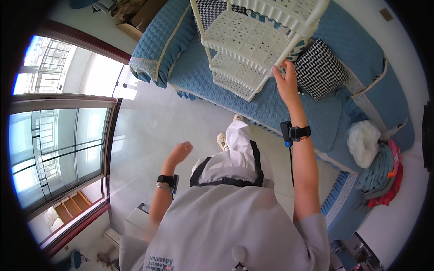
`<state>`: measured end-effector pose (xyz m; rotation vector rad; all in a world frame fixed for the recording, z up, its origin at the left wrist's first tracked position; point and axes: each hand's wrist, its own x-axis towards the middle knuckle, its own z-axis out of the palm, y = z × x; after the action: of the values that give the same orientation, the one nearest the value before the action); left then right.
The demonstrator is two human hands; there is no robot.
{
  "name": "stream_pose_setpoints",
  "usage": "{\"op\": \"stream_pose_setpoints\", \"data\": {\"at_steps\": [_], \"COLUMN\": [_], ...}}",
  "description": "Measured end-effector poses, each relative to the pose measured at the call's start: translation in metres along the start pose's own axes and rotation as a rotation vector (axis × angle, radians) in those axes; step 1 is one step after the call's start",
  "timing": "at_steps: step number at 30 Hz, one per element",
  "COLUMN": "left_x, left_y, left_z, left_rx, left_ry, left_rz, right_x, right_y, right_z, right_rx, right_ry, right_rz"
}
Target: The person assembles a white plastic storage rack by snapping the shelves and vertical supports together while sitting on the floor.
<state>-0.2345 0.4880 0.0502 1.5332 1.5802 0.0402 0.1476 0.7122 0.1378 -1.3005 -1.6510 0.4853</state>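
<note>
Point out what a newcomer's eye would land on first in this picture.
Most likely the pale, tiered plastic rack at the top centre, bright against the blue quilted sofa, with the right hand at its side edge. Next comes the black-and-white patterned cushion on the sofa, just right of the rack. At the far right, a red garment stands out beneath folded blue fabric.
</note>
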Motion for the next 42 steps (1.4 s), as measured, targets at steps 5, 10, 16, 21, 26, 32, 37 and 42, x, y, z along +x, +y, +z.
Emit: {"op": "stream_pose_setpoints", "data": {"at_steps": [5,10,16,21,26,32,37,42], "left_x": [0.048,0.109,0.182,0.233,0.278,0.291,0.300,0.275], "left_y": [0.042,0.080,0.128,0.159,0.169,0.195,0.238,0.258], "left_z": [-0.068,-0.117,-0.164,-0.210,-0.254,-0.271,-0.262,-0.214], "left_rx": [-0.102,-0.171,-0.109,-0.087,0.093,-0.008,0.104,0.425], "left_ry": [0.225,0.333,0.359,0.404,0.179,-0.026,-0.357,-0.663], "left_rz": [0.050,0.202,0.390,0.558,0.734,0.853,1.087,1.182], "right_x": [0.011,0.007,0.011,0.013,0.014,0.010,-0.008,-0.087], "right_y": [0.000,0.019,0.020,0.011,-0.009,-0.060,-0.136,-0.193], "right_z": [0.022,0.034,0.031,0.042,0.064,0.068,0.041,0.050], "right_rx": [0.202,0.256,0.217,0.180,0.101,-0.016,-0.302,-0.711], "right_ry": [-0.046,0.037,0.055,0.211,0.422,0.665,0.833,0.957], "right_rz": [0.295,0.348,0.408,0.485,0.538,0.537,0.611,0.680]}}
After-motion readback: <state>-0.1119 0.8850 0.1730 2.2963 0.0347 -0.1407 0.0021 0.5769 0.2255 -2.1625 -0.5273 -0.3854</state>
